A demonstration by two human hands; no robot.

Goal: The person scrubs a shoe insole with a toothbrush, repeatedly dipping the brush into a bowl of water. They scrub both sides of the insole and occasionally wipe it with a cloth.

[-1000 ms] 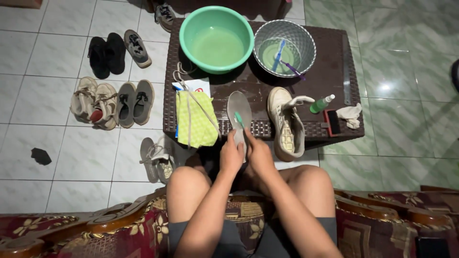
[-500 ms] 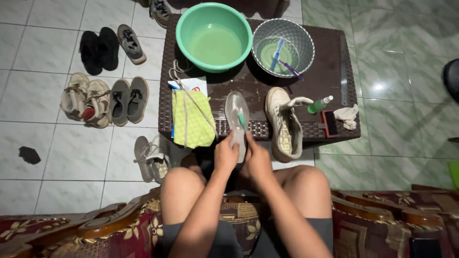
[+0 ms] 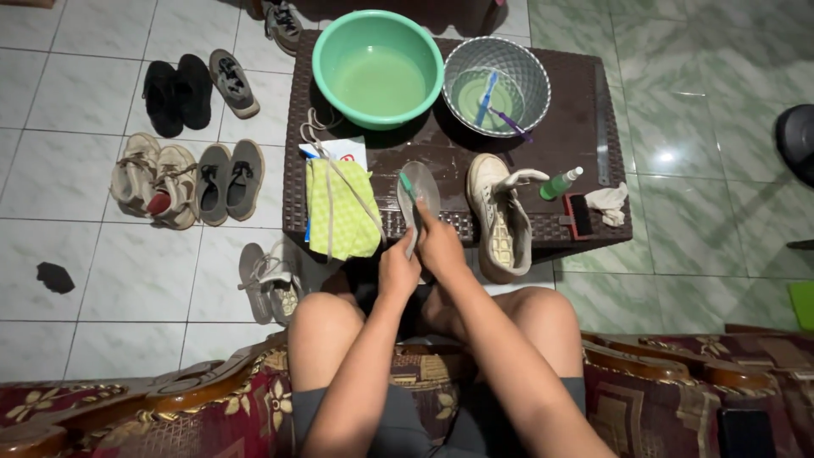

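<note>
A grey insole (image 3: pixel 426 188) is propped over the front edge of the brown wicker table (image 3: pixel 585 119). My left hand (image 3: pixel 397 273) grips its near end. Just to the right, my right hand (image 3: pixel 442 246) holds a green toothbrush (image 3: pixel 408 186) whose head rests on the insole. A white high-top shoe (image 3: pixel 500 222) lies sole-up right beside my right hand. A yellow-green cloth (image 3: pixel 341 210) with laces across it hangs over the table edge to the left of my left hand.
At the back of the table stand a green basin (image 3: pixel 326 51) of water and a clear bowl (image 3: pixel 540 80) with two toothbrushes. A small spray bottle (image 3: pixel 560 182), brush (image 3: pixel 581 216) and rag (image 3: pixel 610 202) lie right. Several shoes (image 3: pixel 191 174) sit on the tiled floor left.
The toothbrush has shifted a little along the insole while both hands keep their hold. The view has drifted slightly; nothing else on the table has moved.
</note>
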